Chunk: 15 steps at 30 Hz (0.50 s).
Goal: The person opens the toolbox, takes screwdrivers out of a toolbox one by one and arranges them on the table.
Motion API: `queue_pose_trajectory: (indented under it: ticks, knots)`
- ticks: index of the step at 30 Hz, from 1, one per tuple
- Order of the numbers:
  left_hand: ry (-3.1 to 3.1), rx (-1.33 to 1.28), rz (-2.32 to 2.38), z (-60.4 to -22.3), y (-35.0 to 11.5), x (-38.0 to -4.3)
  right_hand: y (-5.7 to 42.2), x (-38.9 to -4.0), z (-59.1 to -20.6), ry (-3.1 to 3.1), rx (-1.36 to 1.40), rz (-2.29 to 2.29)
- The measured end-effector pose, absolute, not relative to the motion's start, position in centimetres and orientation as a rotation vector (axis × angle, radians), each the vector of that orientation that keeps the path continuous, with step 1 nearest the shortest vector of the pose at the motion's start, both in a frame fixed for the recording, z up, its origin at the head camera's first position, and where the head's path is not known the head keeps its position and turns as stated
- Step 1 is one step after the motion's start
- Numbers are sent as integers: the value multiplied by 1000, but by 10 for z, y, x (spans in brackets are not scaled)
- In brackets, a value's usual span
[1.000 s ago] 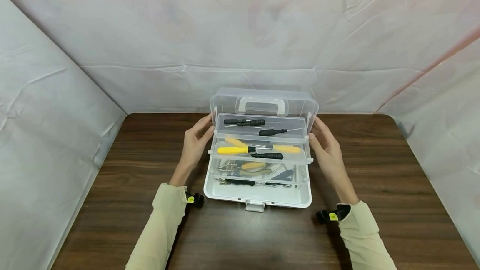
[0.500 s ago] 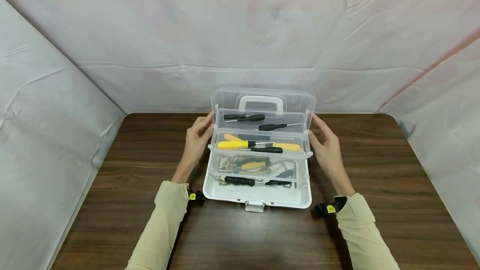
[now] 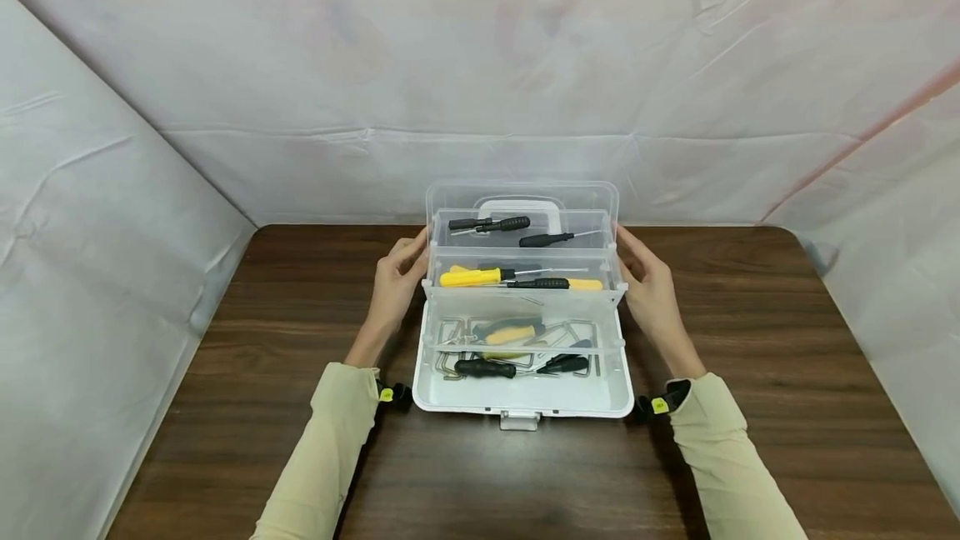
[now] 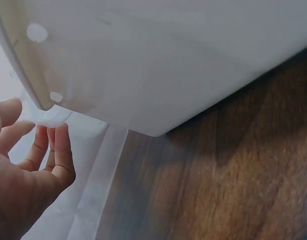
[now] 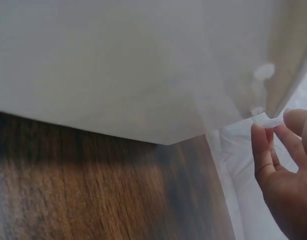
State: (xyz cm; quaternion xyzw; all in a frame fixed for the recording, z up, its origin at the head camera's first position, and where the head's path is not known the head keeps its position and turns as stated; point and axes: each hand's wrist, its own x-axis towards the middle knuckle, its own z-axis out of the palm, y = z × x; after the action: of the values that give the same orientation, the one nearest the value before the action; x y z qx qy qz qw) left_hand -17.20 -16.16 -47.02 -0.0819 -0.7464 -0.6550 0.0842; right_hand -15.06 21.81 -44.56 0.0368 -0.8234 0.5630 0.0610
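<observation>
Pale cream-green sleeves [image 3: 326, 444], black wrist cameras [image 3: 402, 396].
Left hand [image 3: 392, 290] and right hand [image 3: 651, 294] bare; fabric lightly creased; each camera compact, blocky, a small bright yellow label [image 3: 660, 405] beside it.

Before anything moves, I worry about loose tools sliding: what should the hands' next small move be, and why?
I'd probably ease the clear lid slightly backward, left hand and right hand level. Both appear to grip it at opposite sides, the stepped trays overhang part of the white base, and screwdrivers lie loose in them; a slow, even move seems least likely to shift those.
</observation>
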Motion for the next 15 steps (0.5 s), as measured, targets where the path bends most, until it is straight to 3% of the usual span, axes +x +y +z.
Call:
queue_pose_trajectory:
  ticks: [15]
  knots:
    - [-2345, 9, -1942, -467, -158, -164, 225, -158, -466, -2525, 125, 1706]
